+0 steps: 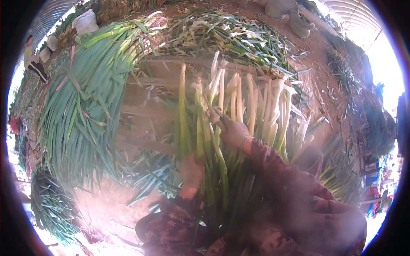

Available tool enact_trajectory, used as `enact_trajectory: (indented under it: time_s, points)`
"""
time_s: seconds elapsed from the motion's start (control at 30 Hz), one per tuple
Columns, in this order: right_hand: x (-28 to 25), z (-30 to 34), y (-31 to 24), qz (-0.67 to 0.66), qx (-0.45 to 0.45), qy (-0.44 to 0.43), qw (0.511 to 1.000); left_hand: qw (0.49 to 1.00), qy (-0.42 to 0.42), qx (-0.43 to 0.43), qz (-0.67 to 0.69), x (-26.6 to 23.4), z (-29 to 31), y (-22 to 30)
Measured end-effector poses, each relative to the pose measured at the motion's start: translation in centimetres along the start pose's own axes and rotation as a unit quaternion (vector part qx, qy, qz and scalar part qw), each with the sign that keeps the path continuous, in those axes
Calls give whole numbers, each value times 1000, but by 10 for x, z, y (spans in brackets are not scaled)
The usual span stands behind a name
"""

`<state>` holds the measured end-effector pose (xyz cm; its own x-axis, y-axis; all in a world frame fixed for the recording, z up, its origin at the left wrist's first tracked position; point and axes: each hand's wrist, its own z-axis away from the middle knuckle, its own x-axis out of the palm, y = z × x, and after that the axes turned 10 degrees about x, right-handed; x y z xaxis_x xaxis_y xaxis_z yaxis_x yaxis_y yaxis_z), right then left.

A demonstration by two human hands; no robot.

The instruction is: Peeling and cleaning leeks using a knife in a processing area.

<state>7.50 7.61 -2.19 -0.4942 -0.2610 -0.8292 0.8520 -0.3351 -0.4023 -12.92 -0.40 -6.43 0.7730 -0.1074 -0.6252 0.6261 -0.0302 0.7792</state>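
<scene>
A row of long green onions (235, 100) lies in front of me on a slatted wooden surface (147, 112), with the white root ends pointing away and the green leaves toward my body. My gloved left hand (191, 171) is closed around the green part of a stalk at the row's left side; haze blurs its fingers. Farther up and to the right, my gloved right hand (235, 133) is closed on a thin knife-like tool (219, 112). That tool is up against the pale part of the stalks, and its full shape is hard to make out.
A large heap of green onions (81, 115), with pink ties, lies to the left. Behind the row is a pile of stripped leaves (230, 38). A white sack (85, 22) stands at the far left, near a seated person (35, 62). More greens (53, 209) lie at lower left.
</scene>
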Motion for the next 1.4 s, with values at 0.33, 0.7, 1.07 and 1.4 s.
enact_trajectory:
  time_s: [0.33, 0.7, 1.07, 1.4]
  points:
    - [-23, -46, -25, 10, -36, 4, 999, 1000, 4, 6, 27, 2, 0, -11]
    - [-10, 17, 20, -26, -61, -33, 997, 999, 8, 11, 35, -11, -7, 19]
    - [-56, 68, 47, -126, 18, 6, 992, 988, -26, 116, -95, 27, -3, 25]
    - [-2, 68, 7, -33, -112, -94, 989, 959, 123, 6, -257, 3, -89, -11]
